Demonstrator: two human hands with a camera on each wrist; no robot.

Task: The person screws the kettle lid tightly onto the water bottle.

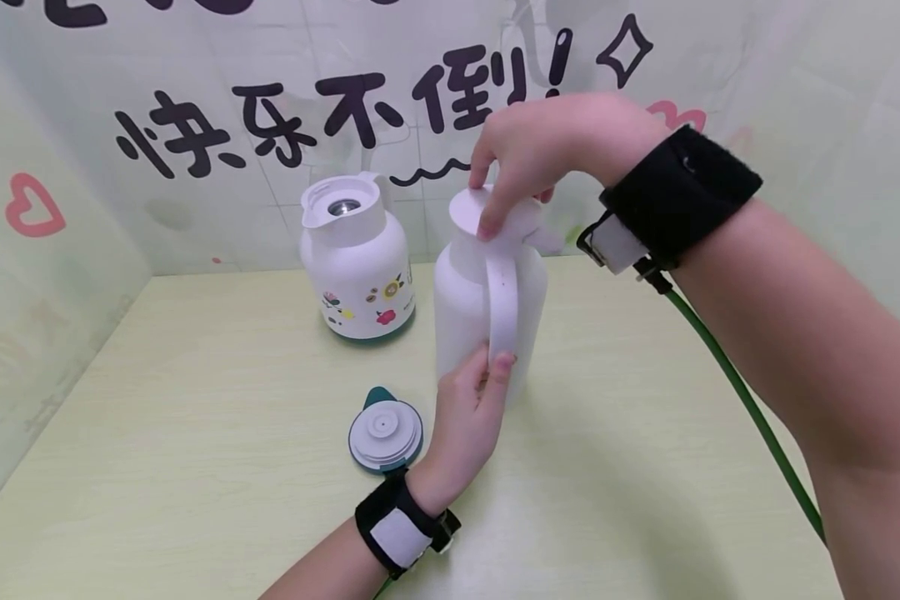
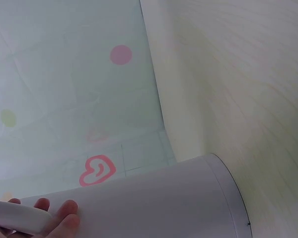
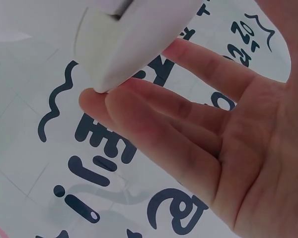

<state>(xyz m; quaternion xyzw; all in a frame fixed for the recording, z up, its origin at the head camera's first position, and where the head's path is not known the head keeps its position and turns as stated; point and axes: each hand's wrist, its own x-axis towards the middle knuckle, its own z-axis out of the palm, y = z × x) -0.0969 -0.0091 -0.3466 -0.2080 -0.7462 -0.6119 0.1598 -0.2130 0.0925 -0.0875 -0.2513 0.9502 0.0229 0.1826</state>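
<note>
Near the middle of the head view, a jug (image 1: pixel 456 308) is held upright at the table (image 1: pixel 195 433). Its handle (image 1: pixel 502 300) is clasped low down, towards six o'clock, by the curled fingers of the left hand (image 1: pixel 465 417); the jug lid (image 1: pixel 463 213) is pinched, between twelve and one o'clock, by the thumb and fingers of the right hand (image 1: pixel 547 140). Between nine and ten o'clock from the jug, a pot (image 1: pixel 360 279) is set upright, its mouth (image 1: pixel 343 207) uncovered; between seven and eight o'clock, a loose lid (image 1: pixel 385 429) is laid on the table, apart from both vessels. As far as can be judged, the uncovering of the pot is done, while the jug is still covered, so the jug lid seems to be what is left; whether it is being loosened or tightened cannot be told. Counted out, one jug, one pot, two lids (one seated, one loose), two hands and two wristbands (image 1: pixel 682 196) are seen at one table.
</note>
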